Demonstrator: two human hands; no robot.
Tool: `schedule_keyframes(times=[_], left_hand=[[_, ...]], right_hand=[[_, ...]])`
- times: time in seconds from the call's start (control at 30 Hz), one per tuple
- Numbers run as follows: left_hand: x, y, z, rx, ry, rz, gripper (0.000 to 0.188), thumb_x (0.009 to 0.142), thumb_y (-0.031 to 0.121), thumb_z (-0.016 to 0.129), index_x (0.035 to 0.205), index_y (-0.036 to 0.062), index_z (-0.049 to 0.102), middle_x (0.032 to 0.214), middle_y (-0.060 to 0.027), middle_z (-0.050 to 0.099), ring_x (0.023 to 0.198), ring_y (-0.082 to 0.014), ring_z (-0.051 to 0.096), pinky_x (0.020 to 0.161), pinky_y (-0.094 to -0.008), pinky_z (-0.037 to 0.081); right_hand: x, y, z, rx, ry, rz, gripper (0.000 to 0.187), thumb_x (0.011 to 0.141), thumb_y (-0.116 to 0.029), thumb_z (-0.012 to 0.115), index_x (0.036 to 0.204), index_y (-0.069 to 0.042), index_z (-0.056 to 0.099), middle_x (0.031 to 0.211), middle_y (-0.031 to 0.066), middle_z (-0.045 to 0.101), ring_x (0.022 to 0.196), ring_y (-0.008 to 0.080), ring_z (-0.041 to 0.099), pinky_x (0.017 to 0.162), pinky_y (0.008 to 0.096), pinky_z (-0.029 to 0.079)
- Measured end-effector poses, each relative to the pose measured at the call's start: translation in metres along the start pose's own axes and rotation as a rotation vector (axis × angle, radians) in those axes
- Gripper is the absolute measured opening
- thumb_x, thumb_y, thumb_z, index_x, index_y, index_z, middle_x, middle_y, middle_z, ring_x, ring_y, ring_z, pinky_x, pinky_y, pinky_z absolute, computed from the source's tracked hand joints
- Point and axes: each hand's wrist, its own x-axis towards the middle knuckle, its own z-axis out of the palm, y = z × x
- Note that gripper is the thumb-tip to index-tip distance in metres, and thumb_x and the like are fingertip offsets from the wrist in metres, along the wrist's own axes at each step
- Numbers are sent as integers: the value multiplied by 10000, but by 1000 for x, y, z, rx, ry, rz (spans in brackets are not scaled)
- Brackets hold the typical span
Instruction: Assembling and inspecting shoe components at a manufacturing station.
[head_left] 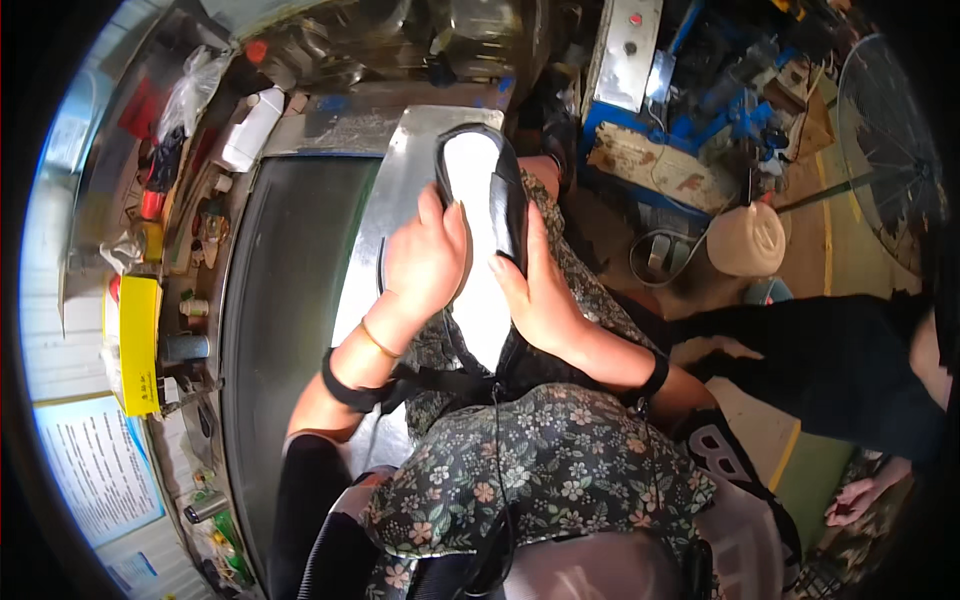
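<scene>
A black shoe upper (513, 205) with a white insole (476, 180) showing along its bottom is held up in front of my lap, its rounded end away from me. My left hand (428, 255) grips its left side, the thumb and fingers closed at the edge of the white insole. On the opposite side my right hand (545, 305) holds the black upper, its thumb on the white surface and its fingers along the outer wall. My apron hides part of what lies beneath the narrow near end.
A bare metal plate (410, 145) lies beyond the shoe, beside a dark conveyor belt (290, 270). Left stands a cluttered shelf with a yellow box (140, 345) and white bottle (252, 130). On the right are a blue machine (640, 160), a jerrycan (747, 242), a fan (885, 150) and other people.
</scene>
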Motion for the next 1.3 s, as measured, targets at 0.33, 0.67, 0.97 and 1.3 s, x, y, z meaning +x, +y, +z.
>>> schedule_keyframes(times=[0.33,0.67,0.97,1.3], left_hand=[[-46,-38,99,-992,218,292,602,1052,257,403,1525,-54,201,1579,-236,249,1469,-346,240,1203,-400,191],[43,-23,45,-1378,-114,317,550,1028,480,400,1287,23,564,1396,-115,513,1326,-228,441,1118,-371,339],[34,-8,23,-1279,-243,677,510,959,196,582,1405,-7,441,1475,-150,436,1400,-290,371,1171,-388,247],[45,-23,33,-1164,-281,672,808,827,286,756,1484,61,343,1522,-148,363,1475,-322,244,1211,-417,177]], right_hand=[[-21,35,-4,-10,32,-86,722,1009,-169,503,1520,97,67,1573,299,193,1474,366,226,1191,393,213],[-8,21,-53,-177,-195,-68,615,1049,-383,435,1470,25,249,1395,248,479,1309,351,491,1068,433,395],[87,11,-50,162,-368,-282,303,1024,-185,524,1282,-35,577,1458,158,463,1395,289,395,1140,387,315],[91,-13,-79,482,-513,-32,341,1002,-112,503,1318,9,538,1410,131,512,1395,273,396,1176,379,262]])
